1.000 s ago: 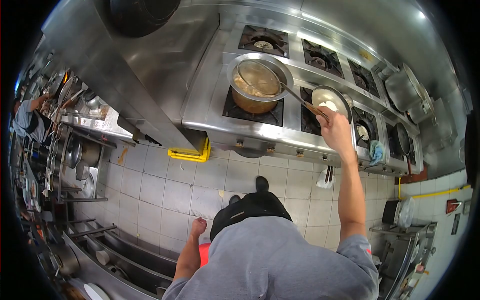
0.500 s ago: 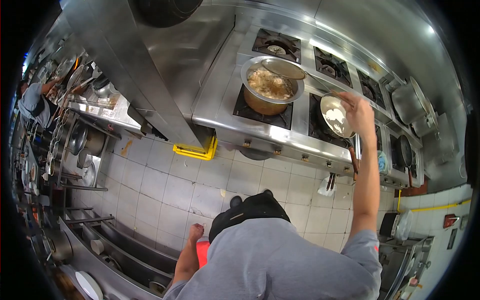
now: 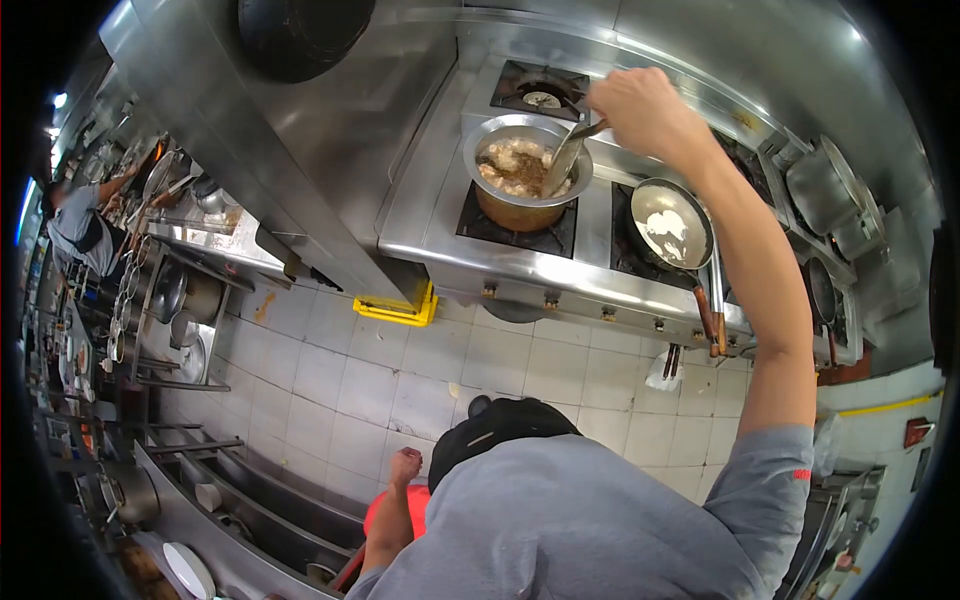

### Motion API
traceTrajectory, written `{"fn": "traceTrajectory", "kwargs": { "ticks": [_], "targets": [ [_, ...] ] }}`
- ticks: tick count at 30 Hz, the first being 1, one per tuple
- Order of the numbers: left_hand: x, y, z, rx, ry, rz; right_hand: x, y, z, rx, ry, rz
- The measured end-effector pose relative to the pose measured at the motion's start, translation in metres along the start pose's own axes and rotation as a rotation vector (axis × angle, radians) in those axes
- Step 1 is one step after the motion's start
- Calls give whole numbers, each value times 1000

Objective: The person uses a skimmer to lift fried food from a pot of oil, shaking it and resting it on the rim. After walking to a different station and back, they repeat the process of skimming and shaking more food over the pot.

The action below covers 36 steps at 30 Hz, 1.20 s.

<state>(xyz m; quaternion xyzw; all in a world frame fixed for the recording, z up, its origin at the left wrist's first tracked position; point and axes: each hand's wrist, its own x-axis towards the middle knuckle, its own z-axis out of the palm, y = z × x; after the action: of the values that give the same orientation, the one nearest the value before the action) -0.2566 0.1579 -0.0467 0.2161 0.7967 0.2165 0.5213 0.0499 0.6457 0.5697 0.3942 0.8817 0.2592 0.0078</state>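
My right hand point(image 3: 640, 105) is closed around the handle of a round mesh skimmer point(image 3: 564, 166). The skimmer stands tilted steeply, its lower edge in the bubbling oil of a wide metal pot point(image 3: 520, 212). Pale pieces point(image 3: 512, 170) float in the oil. Beside the pot, under my forearm, a frying pan point(image 3: 648, 200) on the neighbouring burner has a light bowl-like inside with white patches at its bottom. My left hand point(image 3: 405, 465) hangs by my side with curled fingers, and nothing shows in it.
Several burners point(image 3: 540, 92) line the steel stove. Stacked large pots point(image 3: 825, 195) stand at the right. A steel post with a yellow base point(image 3: 398, 310) stands left of the stove. Behind it, another person point(image 3: 78, 222) is at a counter. Metal shelving point(image 3: 240, 500) lies near my left side.
My right hand has moved left and away from me, from over the frying pan to beyond the pot. The skimmer has gone from flat above the pot to steeply tilted in the oil.
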Motion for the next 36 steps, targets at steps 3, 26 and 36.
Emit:
{"fn": "traceTrajectory", "kwargs": {
  "ticks": [3,26,36],
  "targets": [
    [-5,-8,18,12,40,27,10,3,9,21,-34,-30],
    [-136,-44,144,-165,184,-69,-147,79,238,1556,90,665],
    [-171,-61,161,390,317,614,-141,-7,244,1500,63,644]
  ]
}}
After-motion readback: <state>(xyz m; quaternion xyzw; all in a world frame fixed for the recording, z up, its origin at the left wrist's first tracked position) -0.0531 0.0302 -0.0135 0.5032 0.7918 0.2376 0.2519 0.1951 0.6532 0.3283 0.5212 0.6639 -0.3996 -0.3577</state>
